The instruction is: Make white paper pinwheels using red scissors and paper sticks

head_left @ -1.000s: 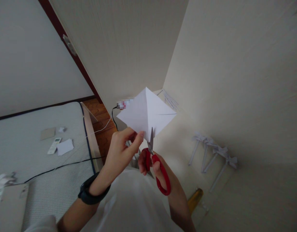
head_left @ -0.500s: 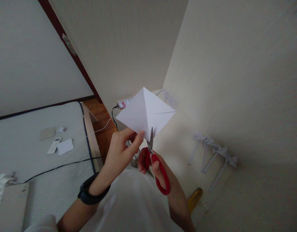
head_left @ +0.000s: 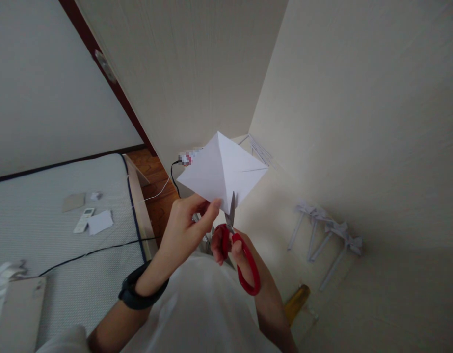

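A creased square of white paper [head_left: 207, 169] is held up in front of me, one corner pointing toward my body. My left hand [head_left: 191, 228] pinches it near that lower corner, thumb on top. A slit runs into the paper from its right corner along a fold. In my right hand [head_left: 233, 252] is a pair of scissors [head_left: 250, 267] with red handles, fingers through the loops. The blades lie at the paper's lower corner, along the middle crease, slightly apart or nearly closed.
At right, several white paper pinwheel-like shapes on sticks [head_left: 327, 228] lean near the wall. An amber cylinder [head_left: 297, 303] stands below them. Thin white sticks [head_left: 260, 151] lie in the corner. On the mattress [head_left: 112, 269] at left are a remote [head_left: 84, 220], paper pieces [head_left: 100, 223] and a black cable [head_left: 101, 251].
Almost nothing differs. The scissors' blades and the paper have shifted very slightly, and both hands keep their holds.
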The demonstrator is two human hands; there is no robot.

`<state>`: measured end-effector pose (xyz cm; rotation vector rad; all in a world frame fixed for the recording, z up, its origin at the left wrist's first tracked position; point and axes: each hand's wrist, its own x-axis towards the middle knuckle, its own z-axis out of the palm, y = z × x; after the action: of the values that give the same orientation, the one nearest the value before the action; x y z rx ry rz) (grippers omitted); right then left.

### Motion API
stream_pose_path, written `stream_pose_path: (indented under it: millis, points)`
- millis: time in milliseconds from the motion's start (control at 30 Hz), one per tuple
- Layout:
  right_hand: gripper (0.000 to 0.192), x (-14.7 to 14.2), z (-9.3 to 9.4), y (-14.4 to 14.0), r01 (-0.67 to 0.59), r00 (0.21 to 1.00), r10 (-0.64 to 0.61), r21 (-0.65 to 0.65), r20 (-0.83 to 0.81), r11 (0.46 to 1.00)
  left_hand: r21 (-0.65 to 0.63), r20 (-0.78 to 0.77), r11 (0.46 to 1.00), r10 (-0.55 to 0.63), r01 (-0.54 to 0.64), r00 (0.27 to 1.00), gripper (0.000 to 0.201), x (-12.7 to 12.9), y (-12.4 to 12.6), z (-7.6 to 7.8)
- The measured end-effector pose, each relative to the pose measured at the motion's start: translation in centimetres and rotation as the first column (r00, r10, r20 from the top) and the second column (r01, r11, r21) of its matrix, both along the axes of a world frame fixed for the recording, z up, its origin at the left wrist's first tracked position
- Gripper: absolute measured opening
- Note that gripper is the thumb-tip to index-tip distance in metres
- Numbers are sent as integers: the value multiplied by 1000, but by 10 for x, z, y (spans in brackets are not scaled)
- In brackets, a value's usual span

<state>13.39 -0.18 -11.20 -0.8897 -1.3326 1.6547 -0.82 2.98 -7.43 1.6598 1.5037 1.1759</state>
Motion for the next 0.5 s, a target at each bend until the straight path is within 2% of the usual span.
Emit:
stream_pose_path:
  millis: [267,500]
  points:
    - [60,2,-18,3,-17,1000,17,7,-6,1000,4,-6,1000,-16,16,1000,41,-1,0,0]
    - [60,2,-13,3,-23,999,24,-23,22,999,-2,2,1000,-9,9,1000,41,0,0,1]
